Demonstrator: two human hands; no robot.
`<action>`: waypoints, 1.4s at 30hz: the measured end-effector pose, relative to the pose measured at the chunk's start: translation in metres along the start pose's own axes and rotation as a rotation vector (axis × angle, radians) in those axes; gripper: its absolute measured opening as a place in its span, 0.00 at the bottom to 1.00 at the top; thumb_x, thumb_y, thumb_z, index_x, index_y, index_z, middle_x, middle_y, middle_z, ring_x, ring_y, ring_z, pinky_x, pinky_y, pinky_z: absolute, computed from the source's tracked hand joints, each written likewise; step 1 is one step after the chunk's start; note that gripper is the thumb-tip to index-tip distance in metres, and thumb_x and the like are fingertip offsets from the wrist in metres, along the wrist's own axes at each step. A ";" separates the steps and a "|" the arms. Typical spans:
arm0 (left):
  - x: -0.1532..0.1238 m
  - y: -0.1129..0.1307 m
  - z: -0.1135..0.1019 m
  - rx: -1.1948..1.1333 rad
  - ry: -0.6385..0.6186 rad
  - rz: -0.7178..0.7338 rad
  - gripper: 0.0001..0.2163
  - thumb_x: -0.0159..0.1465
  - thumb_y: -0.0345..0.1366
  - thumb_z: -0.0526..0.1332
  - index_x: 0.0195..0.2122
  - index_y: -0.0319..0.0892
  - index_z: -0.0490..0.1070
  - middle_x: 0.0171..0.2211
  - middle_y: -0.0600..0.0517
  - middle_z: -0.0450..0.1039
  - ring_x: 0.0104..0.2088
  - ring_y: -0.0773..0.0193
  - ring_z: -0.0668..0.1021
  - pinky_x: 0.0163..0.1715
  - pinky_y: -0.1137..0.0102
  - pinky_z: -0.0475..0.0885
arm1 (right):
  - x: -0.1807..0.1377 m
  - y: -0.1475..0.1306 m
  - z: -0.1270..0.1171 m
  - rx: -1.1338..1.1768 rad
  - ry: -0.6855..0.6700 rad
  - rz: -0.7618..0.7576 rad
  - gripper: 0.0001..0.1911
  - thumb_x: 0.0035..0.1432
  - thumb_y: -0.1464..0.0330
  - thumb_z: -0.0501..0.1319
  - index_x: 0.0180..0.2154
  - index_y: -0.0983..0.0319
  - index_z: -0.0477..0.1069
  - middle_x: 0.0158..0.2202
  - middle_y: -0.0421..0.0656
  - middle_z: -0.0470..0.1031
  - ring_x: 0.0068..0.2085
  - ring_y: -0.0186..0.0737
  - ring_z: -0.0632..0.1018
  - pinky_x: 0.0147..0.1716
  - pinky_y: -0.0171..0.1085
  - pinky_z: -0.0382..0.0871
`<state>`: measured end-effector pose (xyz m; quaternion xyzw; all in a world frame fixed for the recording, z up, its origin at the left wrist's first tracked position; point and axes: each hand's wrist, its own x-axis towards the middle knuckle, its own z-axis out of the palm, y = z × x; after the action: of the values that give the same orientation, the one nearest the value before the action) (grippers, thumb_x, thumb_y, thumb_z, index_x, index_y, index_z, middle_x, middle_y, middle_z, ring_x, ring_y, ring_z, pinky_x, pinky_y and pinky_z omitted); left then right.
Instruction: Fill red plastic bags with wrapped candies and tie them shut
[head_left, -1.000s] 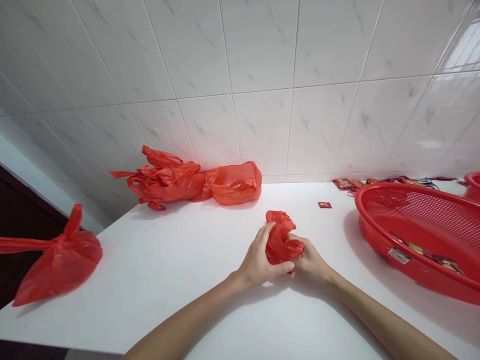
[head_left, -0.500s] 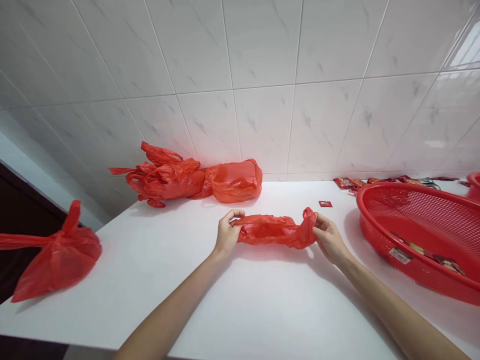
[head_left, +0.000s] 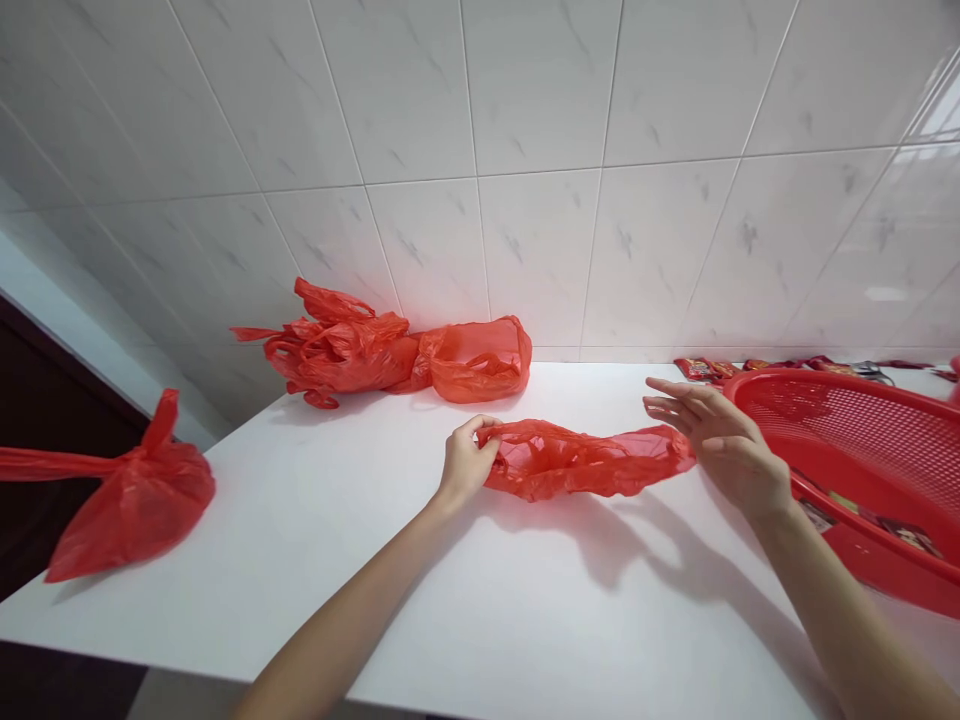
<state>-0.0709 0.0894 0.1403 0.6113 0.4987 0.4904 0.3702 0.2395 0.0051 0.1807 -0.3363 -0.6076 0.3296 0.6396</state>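
Observation:
A thin red plastic bag (head_left: 577, 465) stretches sideways just above the white table, its mouth partly spread. My left hand (head_left: 469, 462) pinches the bag's left end between thumb and fingers. Beyond the bag's right end, my right hand (head_left: 724, 440) is raised with fingers stretched out and apart, holding nothing. Whether its fingertips still brush the plastic I cannot tell. That hand hangs close to the left rim of a red mesh basket (head_left: 862, 385).
Crumpled red plastic bags (head_left: 337, 350) lie against the tiled wall. A tied, filled red bag (head_left: 139, 510) sits at the table's left edge. Several small red packets (head_left: 701, 369) line the back right, and a few packets (head_left: 904, 532) lie inside the basket.
My right hand has let go of the bag's right end and moved right and up, fingers opening. The bag now reaches farther right. My left hand keeps its pinch.

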 end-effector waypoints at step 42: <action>0.021 0.013 -0.040 0.196 -0.048 0.220 0.10 0.55 0.34 0.58 0.25 0.44 0.80 0.35 0.47 0.75 0.37 0.59 0.77 0.42 0.64 0.74 | -0.012 0.052 0.051 -0.977 -0.005 0.210 0.10 0.47 0.76 0.51 0.26 0.59 0.67 0.62 0.52 0.70 0.57 0.55 0.75 0.49 0.47 0.73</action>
<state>-0.1062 0.1053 0.1667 0.7069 0.4653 0.4622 0.2648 0.1872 0.0260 0.1323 -0.6553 -0.6553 0.0697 0.3691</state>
